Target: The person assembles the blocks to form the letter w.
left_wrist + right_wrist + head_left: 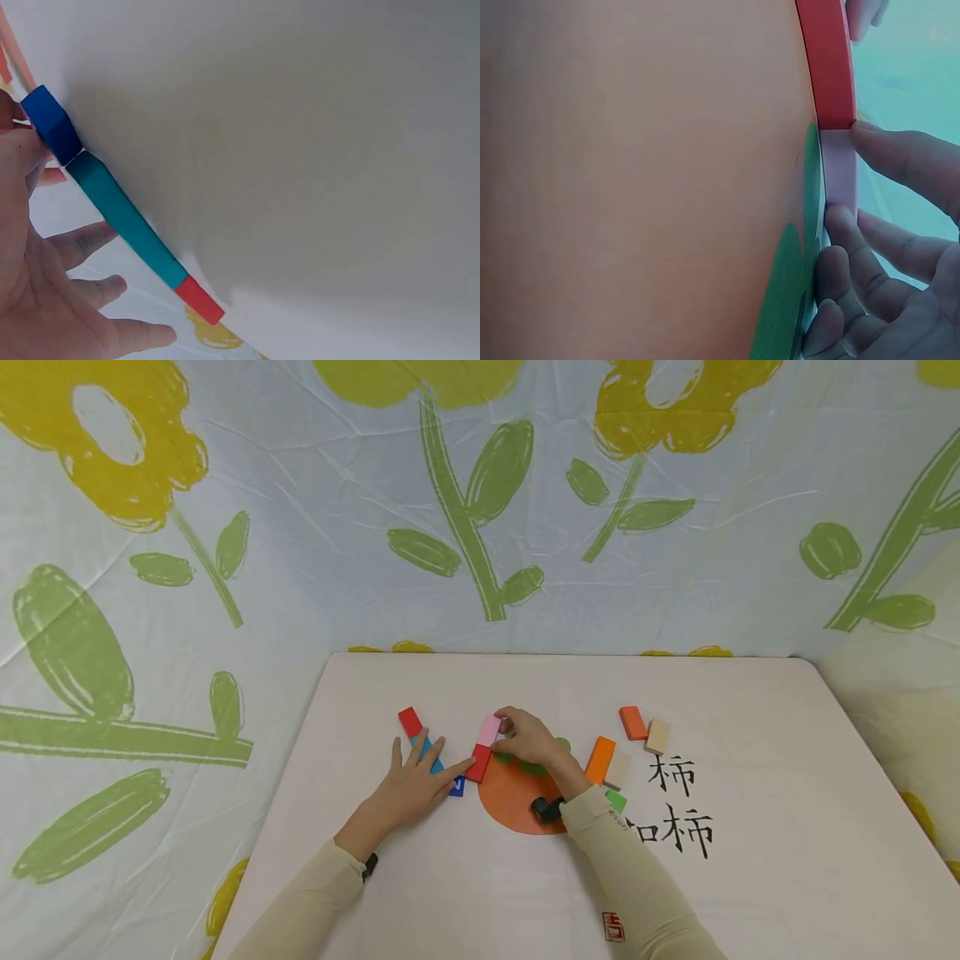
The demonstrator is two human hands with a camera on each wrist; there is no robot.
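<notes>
Coloured blocks lie end to end in a V on the table. Its left arm has a red block [409, 721] and a light blue block [437, 765]; a dark blue block [51, 124] forms the bottom. The right arm has another red block [478, 764] and a pink block [489, 730] beyond it. My left hand [408, 787] lies over the V with fingers spread, touching the light blue block and the right-hand red block. Between thumb and fingers, my right hand [531, 739] pinches the pink block against the red block's far end.
Right of the hands lie an orange block [600, 760], a beige block [618, 770] and a partly covered green block [616, 800]. Farther back are an orange-red block [633, 722] and a second beige block [657, 737]. The tabletop [795, 760] bears a printed persimmon and black characters.
</notes>
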